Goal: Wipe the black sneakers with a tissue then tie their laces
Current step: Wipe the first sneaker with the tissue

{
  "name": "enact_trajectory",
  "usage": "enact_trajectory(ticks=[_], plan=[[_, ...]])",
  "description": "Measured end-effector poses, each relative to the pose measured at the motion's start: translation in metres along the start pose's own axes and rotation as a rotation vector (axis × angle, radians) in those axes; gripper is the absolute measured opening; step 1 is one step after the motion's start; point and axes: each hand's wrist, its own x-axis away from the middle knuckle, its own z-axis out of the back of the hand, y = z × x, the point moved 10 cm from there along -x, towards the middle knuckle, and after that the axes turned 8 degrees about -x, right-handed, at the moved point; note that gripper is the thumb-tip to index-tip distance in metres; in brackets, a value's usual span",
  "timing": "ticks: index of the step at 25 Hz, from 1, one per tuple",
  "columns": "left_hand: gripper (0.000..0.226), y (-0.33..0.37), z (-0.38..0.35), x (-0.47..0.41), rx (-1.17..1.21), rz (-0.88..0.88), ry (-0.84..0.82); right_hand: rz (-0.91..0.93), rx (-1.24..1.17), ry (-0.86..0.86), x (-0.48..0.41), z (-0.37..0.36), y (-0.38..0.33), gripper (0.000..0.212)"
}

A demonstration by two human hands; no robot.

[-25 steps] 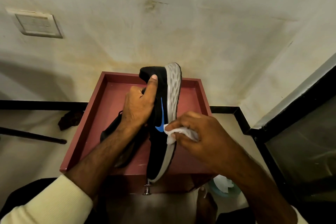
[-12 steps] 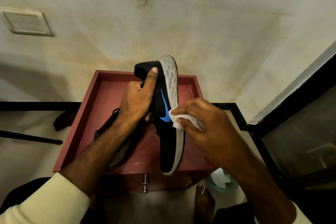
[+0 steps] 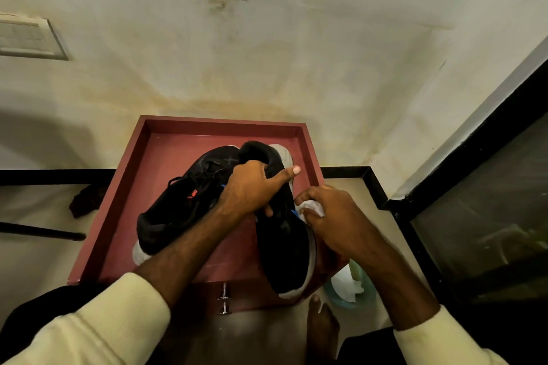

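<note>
Black grey-soled sneaker (image 3: 281,246) runs lengthwise toward the person, left hand (image 3: 252,190) gripping it, right hand (image 3: 335,216) pinching white tissue (image 3: 312,207) against its right side.

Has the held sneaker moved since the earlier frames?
Yes. The sneaker has dropped toward the person: its far end now sits short of the back rim of the tray.

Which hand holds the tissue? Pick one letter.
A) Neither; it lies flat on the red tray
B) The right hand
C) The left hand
B: the right hand pinches the white tissue at the side of the sneaker, which the left hand grips.
</note>
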Motion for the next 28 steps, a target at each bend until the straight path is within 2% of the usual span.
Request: enact_trajectory(ticks=[5, 16, 18, 21, 22, 25, 27, 28], plan=[[0.080, -0.001, 0.000, -0.006, 0.031, -0.045, 0.033, -0.058, -0.038, -0.039, 0.004, 0.002, 0.010, 0.012], [0.075, -0.015, -0.004, -0.015, 0.081, -0.017, 0.054, -0.099, -0.154, -0.100, 0.065, -0.006, 0.010, 0.014], [0.069, -0.013, -0.004, -0.016, 0.064, -0.030, 0.037, -0.089, -0.165, -0.099, 0.065, -0.005, 0.008, 0.012], [0.049, 0.001, 0.002, -0.012, -0.142, -0.156, 0.052, -0.074, -0.151, -0.075, 0.062, -0.001, 0.010, 0.009], [0.049, 0.005, 0.005, -0.010, -0.268, -0.206, 0.090, -0.072, -0.140, -0.073, 0.061, 0.000, 0.011, 0.011], [0.070, 0.012, 0.017, -0.002, -0.702, -0.277, 0.289, -0.069, -0.126, -0.080, 0.059, 0.000, 0.014, 0.008], [0.070, 0.017, 0.014, -0.003, -0.749, -0.358, 0.297, -0.074, -0.124, -0.072, 0.057, 0.002, 0.016, 0.005], [0.064, 0.019, 0.010, -0.004, -0.663, -0.404, 0.248, -0.082, -0.118, -0.063, 0.058, 0.003, 0.018, 0.005]])
